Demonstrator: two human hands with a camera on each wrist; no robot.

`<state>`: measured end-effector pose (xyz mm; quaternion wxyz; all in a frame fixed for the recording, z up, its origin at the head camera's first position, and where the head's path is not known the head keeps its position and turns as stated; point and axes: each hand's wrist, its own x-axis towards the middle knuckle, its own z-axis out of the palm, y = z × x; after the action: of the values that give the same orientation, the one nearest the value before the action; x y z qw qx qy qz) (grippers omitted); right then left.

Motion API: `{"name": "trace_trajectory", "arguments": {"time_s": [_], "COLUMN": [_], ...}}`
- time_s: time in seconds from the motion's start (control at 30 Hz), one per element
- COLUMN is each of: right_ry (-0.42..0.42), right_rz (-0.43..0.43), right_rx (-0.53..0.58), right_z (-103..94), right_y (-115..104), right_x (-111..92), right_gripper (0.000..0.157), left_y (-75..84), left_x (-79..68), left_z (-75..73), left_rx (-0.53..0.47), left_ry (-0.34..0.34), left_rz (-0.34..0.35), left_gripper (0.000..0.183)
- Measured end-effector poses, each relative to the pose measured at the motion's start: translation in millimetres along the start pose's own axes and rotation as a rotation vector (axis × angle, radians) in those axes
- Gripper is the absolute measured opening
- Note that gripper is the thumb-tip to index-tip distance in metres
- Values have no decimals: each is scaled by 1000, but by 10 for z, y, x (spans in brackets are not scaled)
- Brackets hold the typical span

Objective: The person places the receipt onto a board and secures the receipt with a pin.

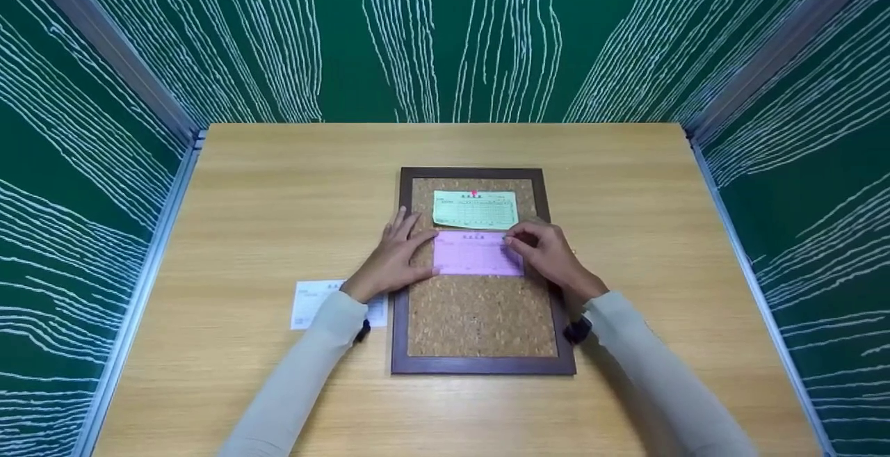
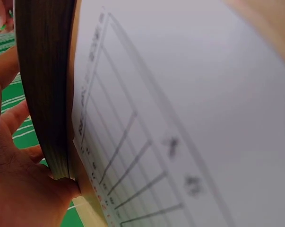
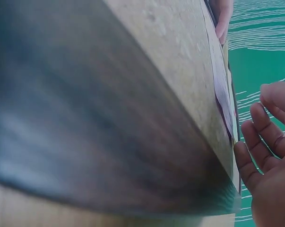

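Observation:
A cork board (image 1: 480, 318) in a dark brown frame lies flat on the table. Near its top, a green paper form (image 1: 476, 213) is held by a red push pin (image 1: 474, 194). Just below that form lies a pink paper form (image 1: 469, 255). My left hand (image 1: 393, 255) is spread over the board's left frame, with the thumb and a finger touching the pink form's left edge. Over the pink form's upper right corner, my right hand (image 1: 553, 252) pinches a small green push pin (image 2: 3, 27), mostly hidden by the fingertips.
A white paper form (image 1: 309, 304) lies on the wooden table (image 1: 278, 193) left of the board, partly under my left forearm. Green walls (image 1: 459, 39) with white wavy lines enclose the back and sides. Each wrist wears a dark band (image 1: 577, 330).

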<state>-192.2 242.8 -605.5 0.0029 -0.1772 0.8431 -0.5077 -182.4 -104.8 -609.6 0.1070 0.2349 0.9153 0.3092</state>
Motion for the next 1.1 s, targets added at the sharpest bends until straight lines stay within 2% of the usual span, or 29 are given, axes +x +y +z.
{"name": "trace_trajectory", "arguments": {"time_s": [0.33, 0.83, 1.1], "right_ry": [-56, -69, -104], "right_rz": [-17, 29, 57], "right_rx": [-15, -76, -58], "right_z": [33, 73, 114], "right_y": [-11, -67, -142], "right_x": [111, 169, 236], "right_gripper": [6, 4, 5], "left_y": [18, 44, 20], "left_x": [-8, -16, -16], "left_z": [-33, -23, -14], "left_rx": [7, -3, 10], "left_ry": [7, -8, 0], "left_rz": [13, 4, 16], "left_gripper": [76, 76, 77]}}
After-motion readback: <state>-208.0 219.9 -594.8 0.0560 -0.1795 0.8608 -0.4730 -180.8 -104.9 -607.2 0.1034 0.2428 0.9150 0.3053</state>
